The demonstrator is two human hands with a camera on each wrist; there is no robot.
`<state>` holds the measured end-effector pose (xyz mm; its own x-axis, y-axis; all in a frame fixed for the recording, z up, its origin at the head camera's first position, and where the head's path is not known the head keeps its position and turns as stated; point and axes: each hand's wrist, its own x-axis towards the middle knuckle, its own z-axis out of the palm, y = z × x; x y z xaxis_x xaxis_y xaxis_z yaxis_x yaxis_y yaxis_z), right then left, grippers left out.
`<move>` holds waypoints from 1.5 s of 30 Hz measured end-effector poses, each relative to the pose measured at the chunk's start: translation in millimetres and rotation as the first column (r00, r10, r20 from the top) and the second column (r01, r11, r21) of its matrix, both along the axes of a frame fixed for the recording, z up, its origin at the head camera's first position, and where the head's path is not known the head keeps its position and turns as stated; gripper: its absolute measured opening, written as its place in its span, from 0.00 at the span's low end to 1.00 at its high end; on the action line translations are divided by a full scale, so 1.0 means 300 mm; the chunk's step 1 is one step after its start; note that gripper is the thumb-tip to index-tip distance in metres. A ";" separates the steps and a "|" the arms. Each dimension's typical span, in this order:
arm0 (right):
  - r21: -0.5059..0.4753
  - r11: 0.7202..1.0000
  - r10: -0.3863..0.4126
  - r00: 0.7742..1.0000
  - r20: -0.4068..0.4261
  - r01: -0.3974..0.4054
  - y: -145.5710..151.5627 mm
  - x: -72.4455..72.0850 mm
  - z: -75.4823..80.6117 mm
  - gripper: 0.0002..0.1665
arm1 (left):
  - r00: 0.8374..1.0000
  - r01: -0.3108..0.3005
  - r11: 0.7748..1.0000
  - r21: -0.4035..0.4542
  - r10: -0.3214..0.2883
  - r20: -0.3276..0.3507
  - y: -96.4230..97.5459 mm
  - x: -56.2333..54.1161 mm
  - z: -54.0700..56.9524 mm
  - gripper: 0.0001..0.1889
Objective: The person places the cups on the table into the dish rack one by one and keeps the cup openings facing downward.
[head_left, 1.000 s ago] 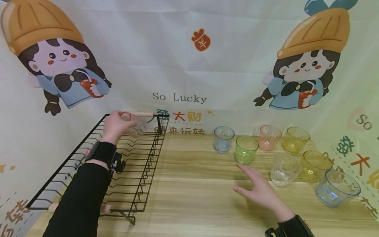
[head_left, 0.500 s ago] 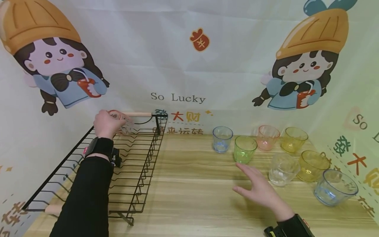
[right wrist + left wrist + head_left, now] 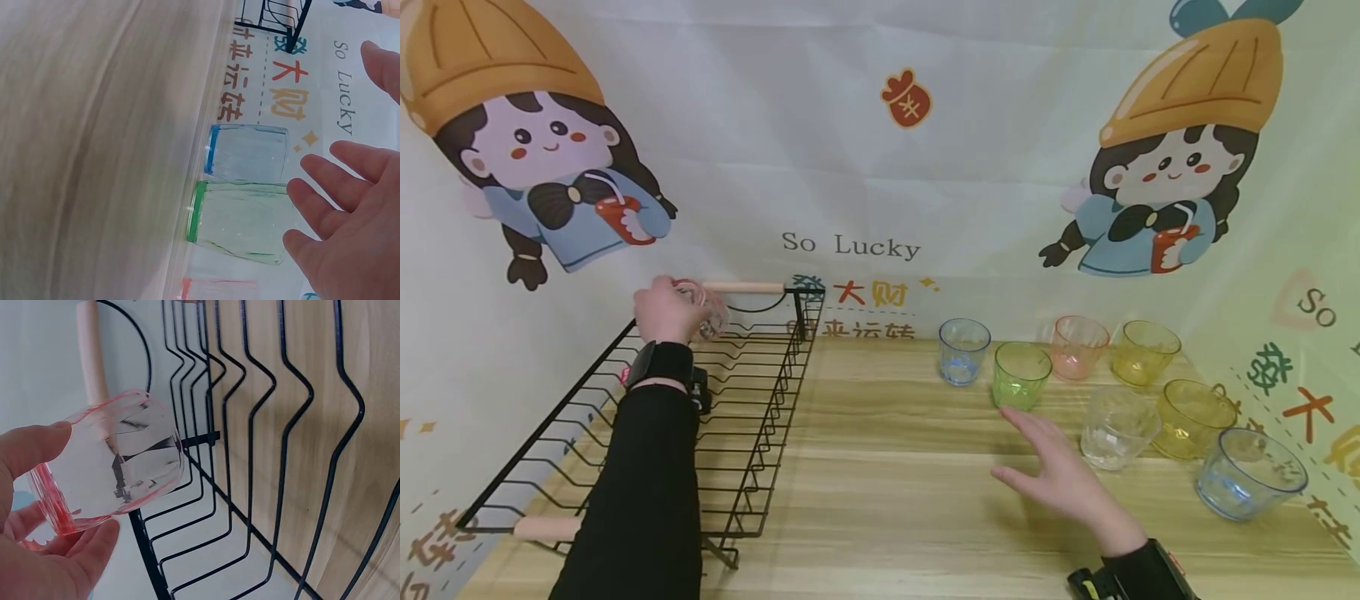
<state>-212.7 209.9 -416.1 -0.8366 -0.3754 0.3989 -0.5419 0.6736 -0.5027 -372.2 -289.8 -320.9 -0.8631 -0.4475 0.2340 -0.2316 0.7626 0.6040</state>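
My left hand [image 3: 666,310] grips a clear glass cup with a pinkish-red tint [image 3: 125,456] over the far left corner of a black wire dish rack [image 3: 737,408]. In the left wrist view the thumb lies on one side of the cup and the fingers on the other, with the rack's wires behind it. My right hand [image 3: 1060,479] is held over the table with fingers spread and nothing in it. Nearest to its fingertips is a green glass cup [image 3: 1022,379]. Beside that stands a blue glass cup [image 3: 964,354].
On the right stand a pink cup [image 3: 1079,350], a yellow cup [image 3: 1146,354], a clear cup [image 3: 1118,429], a yellow mug [image 3: 1195,421] and a wide blue cup [image 3: 1251,479]. The rack has wooden handles [image 3: 748,287] at its ends. A printed cloth [image 3: 985,167] hangs behind the wooden table.
My left hand has moved a little left with the cup, toward the rack's far left corner. The right hand has kept nearly the same place, fingers still spread.
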 end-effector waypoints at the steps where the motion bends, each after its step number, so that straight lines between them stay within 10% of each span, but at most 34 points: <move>1: -0.002 1.000 -0.002 1.000 0.003 0.002 0.001 0.000 0.000 0.45 | 1.000 -0.001 1.000 -0.011 0.001 0.002 0.001 -0.005 -0.006 0.34; 34: -0.018 1.000 -0.006 1.000 -0.018 0.006 0.022 -0.005 0.006 0.45 | 0.989 -0.084 0.996 0.004 0.083 0.118 -0.013 -0.062 -0.076 0.27; 45: -0.031 0.999 -0.007 0.999 -0.043 0.006 0.038 -0.014 0.035 0.45 | 0.978 -0.083 0.996 -0.035 0.088 0.188 0.001 -0.048 -0.031 0.32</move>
<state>-216.9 221.4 -405.7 -0.8209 -0.3571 0.4457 -0.5592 0.6615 -0.4998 -386.7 -289.4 -330.4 -0.8518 -0.5172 0.0834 -0.4045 0.7505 0.5227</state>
